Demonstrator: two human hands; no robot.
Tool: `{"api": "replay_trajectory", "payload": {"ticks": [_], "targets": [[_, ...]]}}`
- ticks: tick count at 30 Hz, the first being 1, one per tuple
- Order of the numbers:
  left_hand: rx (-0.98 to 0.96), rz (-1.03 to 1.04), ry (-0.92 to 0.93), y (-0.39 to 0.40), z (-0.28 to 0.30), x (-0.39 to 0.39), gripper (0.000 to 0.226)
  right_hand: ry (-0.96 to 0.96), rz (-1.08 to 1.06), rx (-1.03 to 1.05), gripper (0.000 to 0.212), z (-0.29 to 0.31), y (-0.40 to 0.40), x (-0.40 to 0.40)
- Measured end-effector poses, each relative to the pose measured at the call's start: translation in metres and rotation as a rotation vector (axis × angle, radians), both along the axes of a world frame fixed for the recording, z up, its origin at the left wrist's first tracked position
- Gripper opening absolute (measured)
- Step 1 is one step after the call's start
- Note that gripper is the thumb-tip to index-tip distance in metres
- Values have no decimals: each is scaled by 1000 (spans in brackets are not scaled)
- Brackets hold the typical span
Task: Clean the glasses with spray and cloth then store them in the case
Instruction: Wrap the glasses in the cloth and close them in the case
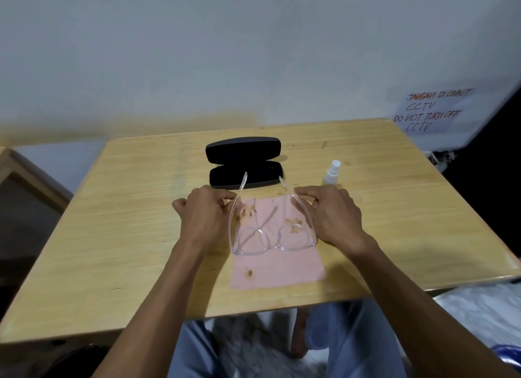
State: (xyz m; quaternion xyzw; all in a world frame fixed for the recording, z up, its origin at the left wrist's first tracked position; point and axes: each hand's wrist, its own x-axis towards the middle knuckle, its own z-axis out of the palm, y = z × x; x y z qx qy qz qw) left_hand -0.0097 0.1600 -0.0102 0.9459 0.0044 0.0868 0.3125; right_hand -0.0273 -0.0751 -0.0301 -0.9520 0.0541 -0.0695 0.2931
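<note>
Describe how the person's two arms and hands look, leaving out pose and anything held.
Both forearms are bare up to the bottom edge of the picture: no sleeves show. The left hand and the right hand wear no gloves, and no rings, watch or bracelet can be seen on either. No markings show. Below the wooden table, light blue-grey trousers cover the legs.

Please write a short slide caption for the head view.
Both hands hold clear glasses by the temples above a pink cloth; open case behind.

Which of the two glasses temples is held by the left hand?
The temple on the image's left, its tip over the open case. The left hand pinches it; the right hand holds the other temple.
</note>
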Motion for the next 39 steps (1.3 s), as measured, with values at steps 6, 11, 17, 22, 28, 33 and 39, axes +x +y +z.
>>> {"api": "replay_trajectory", "payload": {"ticks": [6, 11, 17, 22, 28, 33, 39], "targets": [[15, -43, -22, -2, -4, 1, 13, 30, -41, -13, 24, -3, 1, 6], [-59, -54, -10, -2, -3, 0, 20, 19, -49, 98, 12, 5, 1, -2], [-351, -48, 54, 17, 4, -16, 10, -53, 74, 369, 8, 17, -10, -19], [-327, -153, 64, 29, 8, -40, 4, -13, 195, 350, 8, 21, -20, -37], [-176, -180, 124, 29, 11, -56, 12, 17, 255, 237, 10, 15, -31, -51], [-79, -165, 133, 30, 9, -62, 9, 49, 288, 165, 8, 14, -32, -56], [-4, -193, 137, 30, 10, -67, 15, 56, 300, 121, 7, 19, -30, -61]]}}
